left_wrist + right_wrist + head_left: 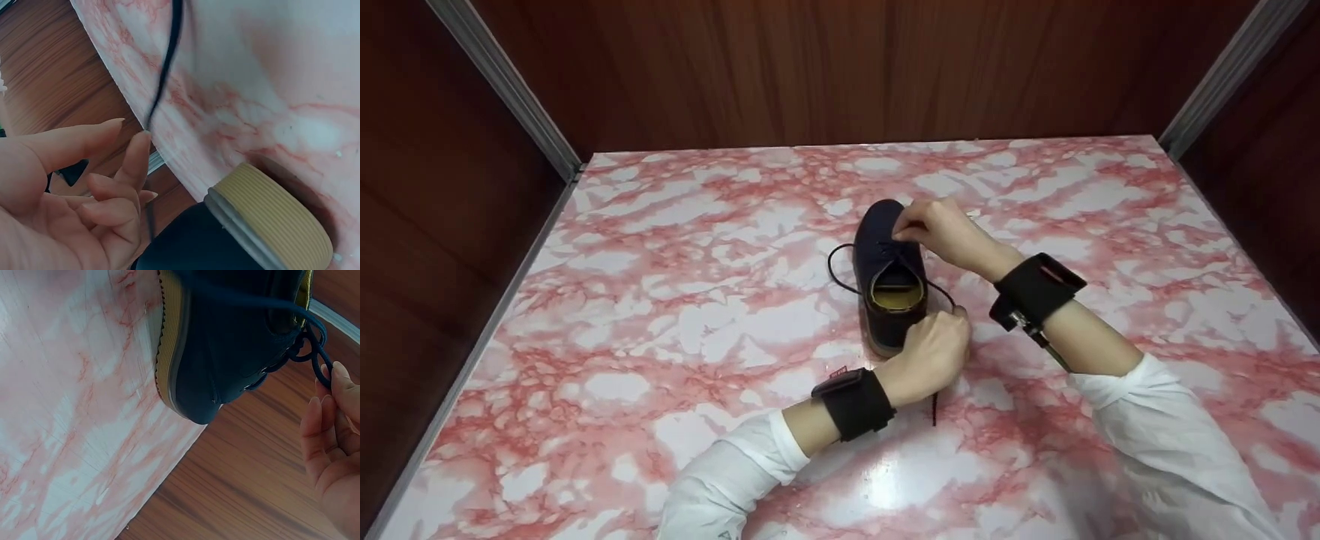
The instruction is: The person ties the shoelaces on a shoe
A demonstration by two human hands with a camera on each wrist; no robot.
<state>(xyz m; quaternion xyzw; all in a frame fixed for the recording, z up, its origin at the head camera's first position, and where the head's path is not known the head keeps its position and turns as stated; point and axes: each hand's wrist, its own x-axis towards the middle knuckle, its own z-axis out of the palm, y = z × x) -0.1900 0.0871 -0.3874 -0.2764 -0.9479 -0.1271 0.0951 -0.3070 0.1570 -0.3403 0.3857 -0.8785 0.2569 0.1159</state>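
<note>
A dark blue lace-up shoe (874, 236) sits on the table with its toe toward the back. My right hand (949, 229) is over the front of the laces. In the right wrist view, its thumb and fingertips pinch a loop of shoelace (322, 372) close beside the eyelets. My left hand (934, 349) is by the heel, at the shoe's right. One lace end runs from the shoe to its curled fingers and hangs down below them. In the left wrist view, the dark lace (165, 76) meets a bent fingertip, with the thumb apart.
A lace loop (831, 262) curves out at the shoe's left. The tabletop (697, 315) has a red and white marbled pattern. Dark wood panels (847, 75) with metal corner strips (510, 82) enclose the back and sides. Each wrist wears a black strap (1039, 292).
</note>
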